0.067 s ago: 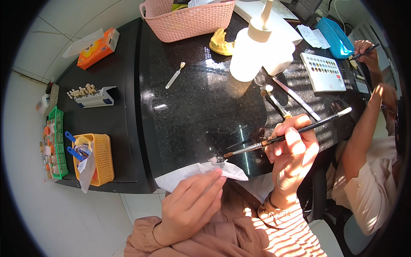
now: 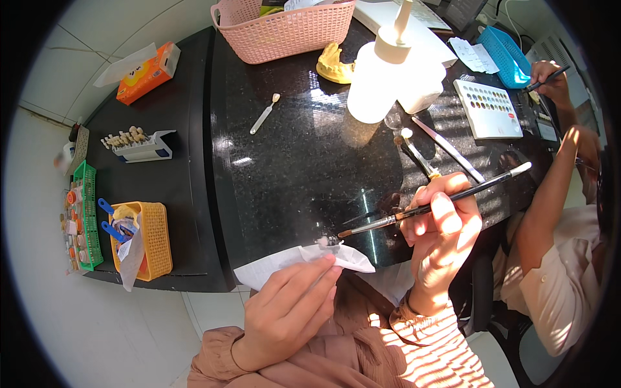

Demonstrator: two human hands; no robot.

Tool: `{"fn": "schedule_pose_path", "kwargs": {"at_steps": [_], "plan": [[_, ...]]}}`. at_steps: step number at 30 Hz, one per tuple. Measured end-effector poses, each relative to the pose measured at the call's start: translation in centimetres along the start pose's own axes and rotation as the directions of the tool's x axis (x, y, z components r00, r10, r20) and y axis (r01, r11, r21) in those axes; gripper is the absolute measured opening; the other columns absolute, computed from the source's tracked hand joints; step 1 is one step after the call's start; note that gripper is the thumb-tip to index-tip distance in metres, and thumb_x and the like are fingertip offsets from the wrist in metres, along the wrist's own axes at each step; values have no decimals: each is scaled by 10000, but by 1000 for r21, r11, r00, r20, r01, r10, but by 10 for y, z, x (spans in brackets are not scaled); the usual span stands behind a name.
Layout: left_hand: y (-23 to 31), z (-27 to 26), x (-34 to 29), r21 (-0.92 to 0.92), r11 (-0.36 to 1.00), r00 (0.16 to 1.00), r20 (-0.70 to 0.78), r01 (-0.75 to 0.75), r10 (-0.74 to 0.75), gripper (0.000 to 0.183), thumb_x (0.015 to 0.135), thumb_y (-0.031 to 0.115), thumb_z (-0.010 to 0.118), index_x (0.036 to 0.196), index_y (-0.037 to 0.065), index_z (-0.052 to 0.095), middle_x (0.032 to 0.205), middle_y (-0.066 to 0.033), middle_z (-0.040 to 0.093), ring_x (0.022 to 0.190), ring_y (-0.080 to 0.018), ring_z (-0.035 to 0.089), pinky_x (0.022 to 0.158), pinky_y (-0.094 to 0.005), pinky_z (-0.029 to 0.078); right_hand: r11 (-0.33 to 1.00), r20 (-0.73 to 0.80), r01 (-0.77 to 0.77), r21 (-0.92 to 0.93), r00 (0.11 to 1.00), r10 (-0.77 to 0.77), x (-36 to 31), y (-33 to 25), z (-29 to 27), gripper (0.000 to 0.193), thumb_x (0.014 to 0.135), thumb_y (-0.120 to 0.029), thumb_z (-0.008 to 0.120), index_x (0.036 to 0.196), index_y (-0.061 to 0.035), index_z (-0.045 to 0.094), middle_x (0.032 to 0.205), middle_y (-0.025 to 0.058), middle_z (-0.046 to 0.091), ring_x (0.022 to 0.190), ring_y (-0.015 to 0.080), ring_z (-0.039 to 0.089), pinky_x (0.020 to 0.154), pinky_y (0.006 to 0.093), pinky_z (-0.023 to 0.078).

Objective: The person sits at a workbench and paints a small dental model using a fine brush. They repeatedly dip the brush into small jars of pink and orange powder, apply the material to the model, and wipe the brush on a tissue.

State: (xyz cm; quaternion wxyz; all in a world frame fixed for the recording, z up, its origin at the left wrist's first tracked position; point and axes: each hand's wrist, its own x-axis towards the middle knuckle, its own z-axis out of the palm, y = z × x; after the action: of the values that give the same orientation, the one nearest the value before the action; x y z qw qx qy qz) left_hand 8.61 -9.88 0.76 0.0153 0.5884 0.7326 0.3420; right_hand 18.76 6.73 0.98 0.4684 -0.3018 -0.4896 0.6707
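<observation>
My right hand (image 2: pixel 446 223) is closed round the dark handle of a fine paintbrush (image 2: pixel 388 220). The brush slants, its brown bristle tip pointing down to the left, close above the tissue. Fingers bent, my left hand (image 2: pixel 291 304) pinches a white tissue (image 2: pixel 265 266) at the table's near edge. Just beyond the tissue and below the brush tip is a small whitish piece (image 2: pixel 323 241), too small to make out. Behind my right fingers, a slim tool with a white knob at its end (image 2: pixel 419 154) lies partly hidden; whether my hand touches it I cannot tell.
Beyond my hands stand a white pump bottle (image 2: pixel 374 84), a yellow dental model (image 2: pixel 333 64) and a pink basket (image 2: pixel 278 32). A shade tab (image 2: pixel 265 114) lies on the black table (image 2: pixel 291 168). At right are a colour palette (image 2: pixel 488 108) and a co-worker's arm (image 2: pixel 550 226); left, a yellow basket (image 2: pixel 167 242).
My hands, the brush and the tissue stay where they were. The co-worker's hand with its dark pen-like tool has shifted slightly.
</observation>
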Motion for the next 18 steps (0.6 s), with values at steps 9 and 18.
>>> {"fn": "schedule_pose_path", "kwargs": {"at_steps": [9,18], "plan": [[5,-1,0,-25,997,997,13,74,-74,305,712,-5,726,1015,26,725,1062,-84,689,883,-223,648,744,-302,536,1000,-3,2,-11,1000,-2,0,0,0,69,894,-44,538,857,12,554,805,94,587,523,85,499,458,218,408],[8,2,1,-21,993,993,-20,113,-113,294,706,-19,721,995,31,740,1054,-89,690,865,-225,648,738,-308,528,1000,3,-7,-7,1000,7,0,1,-2,74,897,-49,533,858,10,551,808,95,587,532,81,496,459,218,409]]}}
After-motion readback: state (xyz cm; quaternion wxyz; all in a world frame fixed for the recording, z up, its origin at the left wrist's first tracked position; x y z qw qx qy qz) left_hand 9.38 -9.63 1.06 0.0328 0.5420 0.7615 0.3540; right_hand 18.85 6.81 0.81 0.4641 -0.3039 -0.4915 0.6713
